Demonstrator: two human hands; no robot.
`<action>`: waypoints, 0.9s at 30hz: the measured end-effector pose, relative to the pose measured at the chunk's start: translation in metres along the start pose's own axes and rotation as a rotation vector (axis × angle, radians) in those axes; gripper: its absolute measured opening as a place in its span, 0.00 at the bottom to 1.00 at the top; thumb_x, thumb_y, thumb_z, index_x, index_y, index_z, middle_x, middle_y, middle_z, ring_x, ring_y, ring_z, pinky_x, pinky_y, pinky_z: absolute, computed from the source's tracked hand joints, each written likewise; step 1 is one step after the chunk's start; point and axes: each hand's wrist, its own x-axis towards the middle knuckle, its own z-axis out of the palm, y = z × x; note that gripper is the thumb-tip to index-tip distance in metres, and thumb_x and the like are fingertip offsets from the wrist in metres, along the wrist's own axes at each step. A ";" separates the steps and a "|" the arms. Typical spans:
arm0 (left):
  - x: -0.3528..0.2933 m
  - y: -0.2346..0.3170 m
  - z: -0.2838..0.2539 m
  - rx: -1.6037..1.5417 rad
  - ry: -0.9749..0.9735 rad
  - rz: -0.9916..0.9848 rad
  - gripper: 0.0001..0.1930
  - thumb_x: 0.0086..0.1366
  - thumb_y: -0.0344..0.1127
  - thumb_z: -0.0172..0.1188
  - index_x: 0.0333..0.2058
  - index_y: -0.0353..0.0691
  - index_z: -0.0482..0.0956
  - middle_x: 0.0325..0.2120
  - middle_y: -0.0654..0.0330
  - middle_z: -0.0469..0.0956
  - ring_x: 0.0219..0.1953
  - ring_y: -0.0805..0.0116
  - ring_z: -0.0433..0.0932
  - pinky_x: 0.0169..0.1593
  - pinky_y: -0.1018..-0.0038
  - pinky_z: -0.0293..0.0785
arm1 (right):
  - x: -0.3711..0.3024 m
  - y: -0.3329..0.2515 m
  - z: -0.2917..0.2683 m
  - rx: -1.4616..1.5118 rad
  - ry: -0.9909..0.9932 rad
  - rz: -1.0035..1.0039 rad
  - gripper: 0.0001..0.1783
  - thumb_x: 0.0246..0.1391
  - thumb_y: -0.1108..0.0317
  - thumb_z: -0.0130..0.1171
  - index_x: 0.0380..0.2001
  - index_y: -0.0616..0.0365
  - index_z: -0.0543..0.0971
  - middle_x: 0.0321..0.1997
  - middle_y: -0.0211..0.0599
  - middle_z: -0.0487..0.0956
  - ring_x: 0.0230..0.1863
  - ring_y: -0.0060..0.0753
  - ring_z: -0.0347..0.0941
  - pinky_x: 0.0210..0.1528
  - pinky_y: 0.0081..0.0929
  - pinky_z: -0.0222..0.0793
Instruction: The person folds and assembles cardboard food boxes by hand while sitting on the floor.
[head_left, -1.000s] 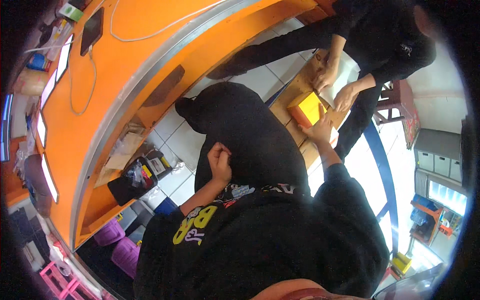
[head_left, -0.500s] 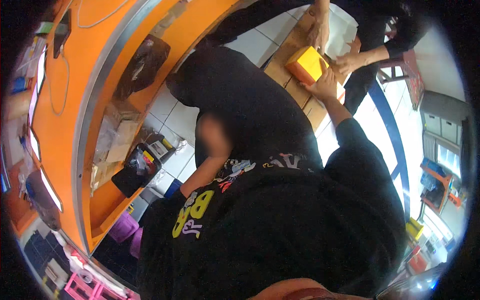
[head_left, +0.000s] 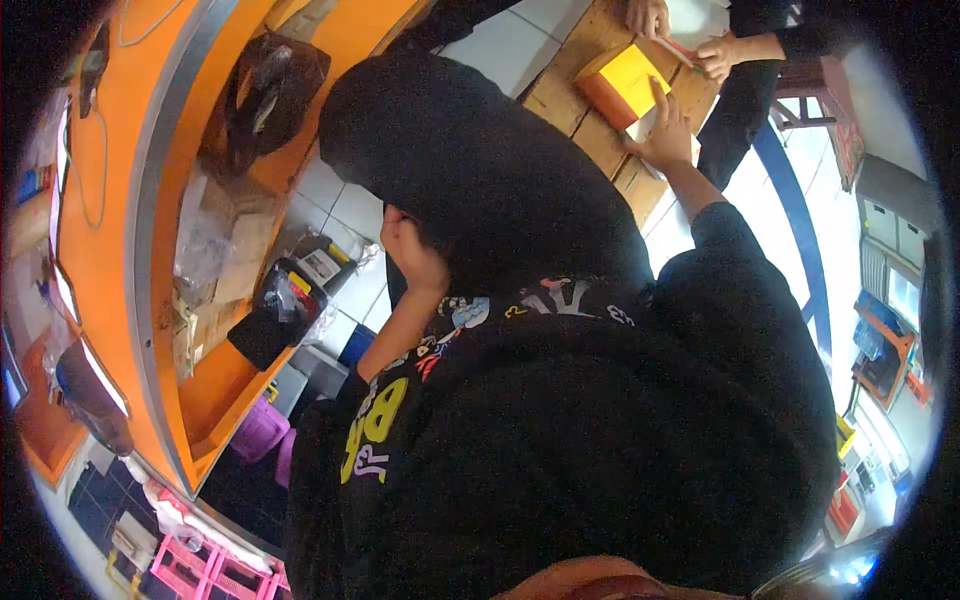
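A box with a yellow top and orange-brown side (head_left: 608,92) rests on a low wooden table (head_left: 556,98) at the upper right. My right hand (head_left: 664,138) is at its near right corner, fingers stretched out and spread, one fingertip touching the yellow top. Beneath that hand a pale part shows, mostly covered. My left hand (head_left: 412,256) lies against my dark trouser leg (head_left: 480,170), fingers curled in; its palm is hidden. Across the table, another person's hands (head_left: 716,58) hold a thin red-and-white piece (head_left: 682,50) just beyond the box.
An orange counter (head_left: 90,200) with a metal edge runs along the left. Its shelf holds a dark plastic bag (head_left: 275,95) and cardboard (head_left: 245,255). A black bin of small items (head_left: 290,300) stands below. A dark red stool (head_left: 835,120) is at the right.
My right hand has slid back toward the box's near corner, its fingers now spread. The other person's hands have come closer together around the thin piece. My left hand remains at my leg.
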 end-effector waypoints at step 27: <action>0.022 -0.003 0.033 0.217 -0.095 0.006 0.06 0.53 0.30 0.44 0.19 0.39 0.65 0.17 0.68 0.61 0.17 0.82 0.55 0.21 0.81 0.49 | 0.029 0.034 -0.054 0.797 -0.160 0.080 0.49 0.44 0.52 0.68 0.67 0.43 0.56 0.55 0.50 0.69 0.56 0.47 0.67 0.58 0.41 0.61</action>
